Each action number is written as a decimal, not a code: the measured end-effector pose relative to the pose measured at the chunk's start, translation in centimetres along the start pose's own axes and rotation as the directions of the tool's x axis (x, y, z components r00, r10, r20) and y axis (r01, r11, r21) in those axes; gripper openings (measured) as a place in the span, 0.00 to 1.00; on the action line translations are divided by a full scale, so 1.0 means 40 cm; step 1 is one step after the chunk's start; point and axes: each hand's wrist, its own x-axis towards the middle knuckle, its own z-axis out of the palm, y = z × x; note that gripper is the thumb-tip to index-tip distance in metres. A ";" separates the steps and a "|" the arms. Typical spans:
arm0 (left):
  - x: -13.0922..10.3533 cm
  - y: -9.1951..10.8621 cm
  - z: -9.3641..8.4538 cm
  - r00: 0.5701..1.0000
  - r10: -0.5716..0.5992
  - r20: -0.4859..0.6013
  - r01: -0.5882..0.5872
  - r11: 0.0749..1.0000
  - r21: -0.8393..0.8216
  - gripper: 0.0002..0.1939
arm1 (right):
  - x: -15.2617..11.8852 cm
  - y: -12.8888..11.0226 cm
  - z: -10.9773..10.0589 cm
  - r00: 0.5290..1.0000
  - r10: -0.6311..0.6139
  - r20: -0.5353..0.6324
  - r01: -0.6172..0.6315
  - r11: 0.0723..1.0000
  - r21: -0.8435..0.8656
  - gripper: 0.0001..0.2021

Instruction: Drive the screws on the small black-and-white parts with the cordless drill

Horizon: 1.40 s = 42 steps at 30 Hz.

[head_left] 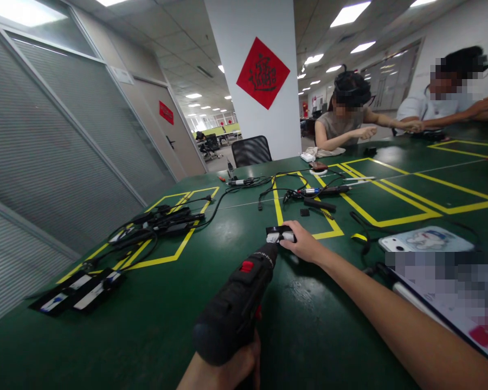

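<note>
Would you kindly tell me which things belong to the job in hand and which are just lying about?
Job in hand:
power drill, in the left hand
small black-and-white piece, in the right hand

Apparently just lying about:
phone
black cables
similar strips at left (possibly related)

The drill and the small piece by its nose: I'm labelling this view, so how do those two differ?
Size: the drill is much bulkier than the small piece.
Colour: the drill is mostly black with a red switch on top, while the small piece is black and white.
Hold: the left hand grips the drill from below; the right hand holds the small piece at one end.
Shared: both are hand-held.
</note>
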 end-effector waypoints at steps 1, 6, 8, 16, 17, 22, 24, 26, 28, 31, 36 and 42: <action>0.000 0.000 -0.001 1.000 0.000 0.005 0.000 1.000 0.000 0.15 | 0.000 0.000 0.000 1.000 0.001 -0.001 -0.001 1.000 0.001 0.22; -0.002 0.008 -0.006 1.000 -0.001 -0.001 0.001 1.000 0.013 0.17 | -0.002 0.000 0.001 1.000 -0.001 -0.003 0.001 1.000 -0.002 0.22; -0.002 0.009 -0.004 1.000 0.010 0.000 -0.010 1.000 0.021 0.18 | -0.002 0.001 0.002 1.000 -0.007 -0.006 0.007 1.000 -0.005 0.22; 0.021 -0.022 0.046 0.963 -0.080 -0.258 0.089 0.996 0.022 0.17 | -0.001 0.003 0.003 1.000 -0.017 -0.006 0.017 1.000 -0.019 0.21; 0.022 -0.024 0.049 0.955 -0.076 -0.285 0.088 0.996 0.030 0.17 | -0.001 0.003 0.002 1.000 -0.019 -0.004 0.019 1.000 -0.023 0.21; 0.019 -0.024 0.048 0.959 -0.041 -0.282 0.061 0.996 0.062 0.15 | 0.000 0.003 0.002 1.000 -0.021 -0.004 0.021 1.000 -0.024 0.20; 0.016 -0.024 0.044 0.965 -0.022 -0.261 0.034 0.999 0.041 0.13 | 0.000 0.004 0.003 1.000 -0.021 -0.004 0.021 1.000 -0.016 0.21; 0.013 -0.024 0.039 0.975 0.009 -0.220 -0.009 1.000 0.003 0.13 | 0.001 0.005 0.003 1.000 -0.025 -0.008 0.025 1.000 -0.009 0.21; 0.013 -0.022 0.032 0.985 0.012 -0.170 -0.018 0.999 -0.032 0.13 | 0.002 0.007 0.004 0.999 -0.033 -0.016 0.033 0.999 -0.003 0.21; 0.017 -0.015 0.023 0.996 -0.018 -0.090 0.013 0.998 -0.053 0.14 | 0.002 0.008 0.005 0.999 -0.039 -0.022 0.039 0.999 0.002 0.21; 0.024 -0.009 0.028 0.991 -0.109 -0.071 0.100 0.987 -0.123 0.14 | 0.000 0.007 0.005 0.999 -0.037 -0.021 0.037 0.999 -0.011 0.21; -0.004 0.007 0.016 0.999 0.032 -0.043 -0.032 0.999 0.003 0.20 | -0.002 0.004 0.002 1.000 -0.029 -0.008 0.029 0.999 -0.024 0.21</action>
